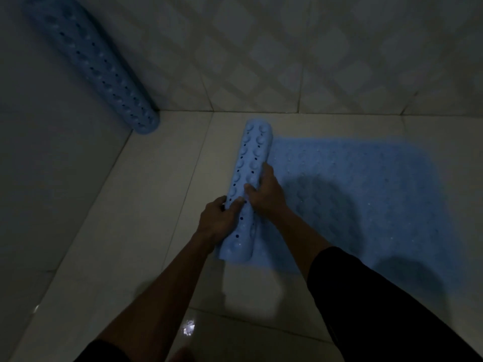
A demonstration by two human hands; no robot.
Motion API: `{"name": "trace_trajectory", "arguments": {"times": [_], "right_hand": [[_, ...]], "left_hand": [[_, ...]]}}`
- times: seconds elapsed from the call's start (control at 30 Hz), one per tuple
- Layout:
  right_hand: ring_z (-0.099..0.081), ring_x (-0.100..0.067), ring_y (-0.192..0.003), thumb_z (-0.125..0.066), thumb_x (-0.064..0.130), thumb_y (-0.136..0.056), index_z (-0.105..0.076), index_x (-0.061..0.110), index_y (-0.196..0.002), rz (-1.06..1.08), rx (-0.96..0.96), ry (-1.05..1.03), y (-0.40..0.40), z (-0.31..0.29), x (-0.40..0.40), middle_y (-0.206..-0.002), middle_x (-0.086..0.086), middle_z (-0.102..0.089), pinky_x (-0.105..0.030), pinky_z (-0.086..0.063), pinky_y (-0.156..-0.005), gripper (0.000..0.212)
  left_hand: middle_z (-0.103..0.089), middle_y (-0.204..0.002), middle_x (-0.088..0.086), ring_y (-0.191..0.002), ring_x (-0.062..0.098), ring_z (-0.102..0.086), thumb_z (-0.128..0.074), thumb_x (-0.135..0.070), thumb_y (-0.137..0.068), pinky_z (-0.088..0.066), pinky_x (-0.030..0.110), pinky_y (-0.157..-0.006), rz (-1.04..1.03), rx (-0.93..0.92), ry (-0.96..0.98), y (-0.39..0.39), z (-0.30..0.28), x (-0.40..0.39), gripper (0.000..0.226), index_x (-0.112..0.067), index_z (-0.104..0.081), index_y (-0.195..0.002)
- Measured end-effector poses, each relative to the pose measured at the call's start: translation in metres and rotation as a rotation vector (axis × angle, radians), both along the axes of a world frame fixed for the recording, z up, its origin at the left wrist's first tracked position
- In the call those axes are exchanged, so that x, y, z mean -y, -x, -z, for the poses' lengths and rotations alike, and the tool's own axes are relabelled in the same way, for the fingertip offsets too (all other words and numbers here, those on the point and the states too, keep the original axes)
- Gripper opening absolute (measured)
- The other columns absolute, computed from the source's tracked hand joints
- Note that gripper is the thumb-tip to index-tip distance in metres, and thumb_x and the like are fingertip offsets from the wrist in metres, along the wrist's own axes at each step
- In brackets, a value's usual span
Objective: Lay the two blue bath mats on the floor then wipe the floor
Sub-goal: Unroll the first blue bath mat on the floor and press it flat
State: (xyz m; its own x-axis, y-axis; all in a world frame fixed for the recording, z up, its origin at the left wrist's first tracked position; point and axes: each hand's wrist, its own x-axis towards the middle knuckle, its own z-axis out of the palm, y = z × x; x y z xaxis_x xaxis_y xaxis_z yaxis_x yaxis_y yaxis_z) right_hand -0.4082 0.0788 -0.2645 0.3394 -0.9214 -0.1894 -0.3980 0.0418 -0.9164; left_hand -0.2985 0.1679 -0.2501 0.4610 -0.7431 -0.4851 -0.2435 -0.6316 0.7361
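Dark sleeves point(379, 296) and bare forearms reach down to a half-unrolled blue bath mat point(366, 194) on the tiled floor point(156, 194). Both hands grasp its rolled part point(251, 163): left hand point(217, 218) on the near left side, right hand point(264, 192) over the top. Another rolled blue mat point(96, 64) leans in the wall corner.

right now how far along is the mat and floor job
Done: part of the first bath mat lies flat. In hand: left hand and right hand grip its remaining roll. Left: the second rolled mat leaning in the corner, then wiping.
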Motion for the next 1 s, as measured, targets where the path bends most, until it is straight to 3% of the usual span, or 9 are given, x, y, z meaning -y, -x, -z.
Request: {"name": "trace_trajectory", "arguments": {"times": [0.13,0.3,0.43,0.53,0.6,0.7,0.8,0.93,1.0], "right_hand": [[-0.041,-0.033,-0.134,-0.056,0.018,-0.096,-0.031,0.005,-0.149,-0.134,-0.203,-0.012,-0.020,0.004,0.007,-0.150,-0.020,-0.037,-0.043,-0.035,-0.111,0.060],[-0.037,-0.032,-0.137,-0.049,0.015,-0.099,-0.032,0.004,-0.148,-0.229,-0.252,0.033,-0.051,0.008,0.006,-0.151,-0.019,-0.037,-0.032,-0.028,-0.110,0.053],[-0.038,-0.032,-0.137,-0.051,0.008,-0.097,-0.036,0.000,-0.145,-0.275,-0.268,0.055,-0.070,0.010,0.007,-0.148,-0.018,-0.040,-0.029,-0.026,-0.109,0.050],[-0.039,-0.033,-0.135,-0.048,0.003,-0.096,-0.038,-0.002,-0.143,-0.289,-0.252,0.100,-0.086,0.012,0.006,-0.147,-0.021,-0.041,-0.026,-0.025,-0.107,0.048],[-0.043,-0.034,-0.131,-0.049,-0.003,-0.093,-0.043,-0.003,-0.139,-0.253,-0.199,0.128,-0.094,0.013,0.004,-0.141,-0.023,-0.046,-0.025,-0.028,-0.104,0.046],[-0.049,-0.030,-0.123,-0.048,-0.008,-0.089,-0.051,0.000,-0.131,-0.080,-0.104,0.129,-0.099,0.014,0.006,-0.132,-0.020,-0.052,-0.022,-0.034,-0.097,0.044],[-0.049,-0.029,-0.121,-0.051,-0.006,-0.086,-0.050,0.007,-0.133,-0.014,-0.137,0.119,-0.092,0.017,0.011,-0.133,-0.017,-0.050,-0.021,-0.036,-0.092,0.049],[-0.031,-0.032,-0.136,-0.054,0.010,-0.086,-0.037,0.018,-0.146,-0.170,-0.460,0.138,-0.066,0.028,0.016,-0.151,-0.010,-0.033,-0.045,-0.031,-0.111,0.064],[-0.024,-0.031,-0.140,-0.055,0.017,-0.085,-0.035,0.020,-0.147,-0.209,-0.624,0.151,-0.054,0.033,0.016,-0.154,-0.008,-0.028,-0.054,-0.029,-0.111,0.066]], "left_hand": [[-0.064,-0.132,0.006,-0.112,0.022,-0.065,-0.079,-0.049,-0.078,-0.055,0.034,-0.093,0.105,0.122,-0.040,-0.025,0.004,-0.003,0.085,-0.015,-0.044,-0.147],[-0.068,-0.123,0.009,-0.105,0.024,-0.066,-0.088,-0.024,-0.073,-0.053,0.027,-0.082,0.160,0.161,0.002,-0.052,0.017,-0.004,0.071,-0.012,-0.054,-0.135],[-0.063,-0.127,0.016,-0.113,0.030,-0.061,-0.072,-0.008,-0.085,-0.039,0.016,-0.082,0.127,0.238,0.107,-0.067,0.030,-0.012,0.059,-0.003,-0.048,-0.139],[-0.062,-0.119,0.026,-0.110,0.040,-0.059,-0.056,-0.001,-0.090,-0.049,0.038,-0.089,0.057,0.272,0.233,-0.071,0.039,-0.019,0.042,0.007,-0.051,-0.130],[-0.057,-0.128,0.027,-0.117,0.040,-0.055,-0.051,-0.015,-0.091,-0.048,0.051,-0.097,0.066,0.230,0.281,-0.068,0.042,-0.022,0.050,0.007,-0.048,-0.136],[-0.037,-0.151,0.016,-0.134,0.034,-0.044,-0.055,-0.043,-0.094,-0.042,0.055,-0.105,0.187,0.224,0.199,-0.068,0.042,-0.024,0.076,-0.013,-0.023,-0.156],[-0.023,-0.158,0.017,-0.138,0.038,-0.036,-0.051,-0.047,-0.093,-0.038,0.057,-0.107,0.239,0.343,0.156,-0.076,0.044,-0.025,0.079,-0.020,-0.014,-0.158],[-0.019,-0.161,0.018,-0.140,0.040,-0.034,-0.044,-0.022,-0.101,-0.034,0.056,-0.111,0.164,0.467,0.120,-0.089,0.040,-0.019,0.065,-0.016,-0.015,-0.159],[-0.019,-0.161,0.016,-0.140,0.038,-0.032,-0.042,-0.023,-0.102,-0.031,0.055,-0.112,0.154,0.494,0.011,-0.096,0.038,-0.013,0.068,-0.019,-0.006,-0.159]]}}
